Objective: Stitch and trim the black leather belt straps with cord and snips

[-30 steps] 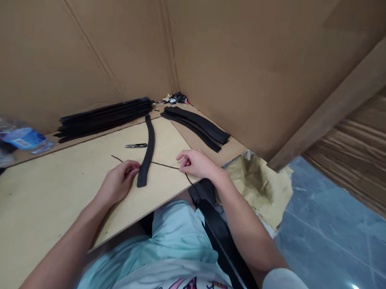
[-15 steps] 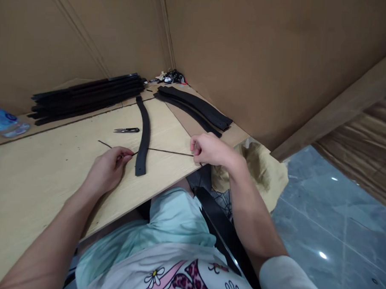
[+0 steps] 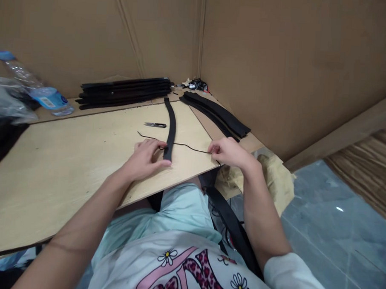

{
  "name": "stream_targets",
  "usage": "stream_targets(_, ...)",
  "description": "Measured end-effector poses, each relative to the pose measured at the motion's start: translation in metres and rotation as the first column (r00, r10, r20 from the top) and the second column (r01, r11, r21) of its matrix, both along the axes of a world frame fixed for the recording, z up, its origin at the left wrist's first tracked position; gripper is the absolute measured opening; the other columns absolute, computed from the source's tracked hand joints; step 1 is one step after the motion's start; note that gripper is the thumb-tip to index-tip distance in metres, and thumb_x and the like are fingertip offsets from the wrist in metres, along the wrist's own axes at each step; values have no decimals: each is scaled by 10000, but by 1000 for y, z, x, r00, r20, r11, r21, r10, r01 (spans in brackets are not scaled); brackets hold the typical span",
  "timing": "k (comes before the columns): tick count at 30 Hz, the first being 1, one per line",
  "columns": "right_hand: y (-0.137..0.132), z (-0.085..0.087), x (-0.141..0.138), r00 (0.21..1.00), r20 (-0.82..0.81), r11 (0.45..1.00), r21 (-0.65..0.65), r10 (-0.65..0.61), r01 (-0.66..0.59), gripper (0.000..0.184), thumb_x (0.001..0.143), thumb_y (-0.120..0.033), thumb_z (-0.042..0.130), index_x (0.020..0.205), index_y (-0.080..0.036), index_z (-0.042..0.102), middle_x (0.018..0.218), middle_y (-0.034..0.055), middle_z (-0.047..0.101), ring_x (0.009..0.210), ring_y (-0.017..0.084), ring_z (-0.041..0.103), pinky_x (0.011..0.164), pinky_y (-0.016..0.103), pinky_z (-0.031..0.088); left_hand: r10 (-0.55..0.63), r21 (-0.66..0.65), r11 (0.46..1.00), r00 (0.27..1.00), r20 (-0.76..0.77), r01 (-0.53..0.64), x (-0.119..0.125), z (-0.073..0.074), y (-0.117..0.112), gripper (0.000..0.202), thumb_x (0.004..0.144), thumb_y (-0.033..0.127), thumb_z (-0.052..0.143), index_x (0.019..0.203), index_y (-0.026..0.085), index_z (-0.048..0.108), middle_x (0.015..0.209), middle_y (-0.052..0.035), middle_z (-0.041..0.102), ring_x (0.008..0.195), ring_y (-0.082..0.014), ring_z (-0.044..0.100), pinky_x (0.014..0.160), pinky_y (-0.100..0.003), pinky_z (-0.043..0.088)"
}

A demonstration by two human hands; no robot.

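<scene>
Far-corner clutter (image 3: pixel 194 84) too small to tell, thin black cord (image 3: pixel 188 144) — hidden under left-hand fingers (image 3: pixel 156 148)

We count two hands (image 3: pixel 146 159), one black strip (image 3: pixel 170 126) and one thin cord (image 3: pixel 193 146) on the tabletop (image 3: pixel 67 169). One pair of snips (image 3: pixel 155 125) lies at twelve o'clock, one pile of strips (image 3: pixel 125 92) at eleven, another pile (image 3: pixel 213 113) at one, and one water bottle (image 3: pixel 46 96) at ten.

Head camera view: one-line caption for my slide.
Left hand and right hand pinch a thin black cord across a black strip on a wooden board.
</scene>
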State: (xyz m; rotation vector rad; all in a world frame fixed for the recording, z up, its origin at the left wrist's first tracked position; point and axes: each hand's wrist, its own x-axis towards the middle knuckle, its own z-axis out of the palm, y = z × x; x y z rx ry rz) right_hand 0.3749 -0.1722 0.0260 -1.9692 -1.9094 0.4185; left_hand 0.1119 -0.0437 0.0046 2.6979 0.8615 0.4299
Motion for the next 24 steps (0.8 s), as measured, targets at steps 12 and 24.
stream_targets(12, 11, -10, -104, 983, 139, 975, 171, 116, -140, 602, 805, -510, 647, 1343, -308, 472, 1165, 126, 525, 1069, 302, 469, 903, 409, 380, -88, -107, 988, 975, 203, 111, -16, 0, -8, 246, 889, 276, 475, 1039, 168, 637, 1067, -112, 666, 996, -229, 603, 895, -347, 459)
stream_targets(24, 41, -11, -122, 979, 92, 950, 276, -181, 150, 236, 920, -337, 519, 988, -141, 632, 993, 139, 631, 977, 276, 546, 872, 363, 429, 24, 23, 999, 967, 252, -30, -11, -8, -10, 217, 901, 185, 443, 886, 164, 659, 883, -99, 662, 891, -227, 588, 827, -340, 461)
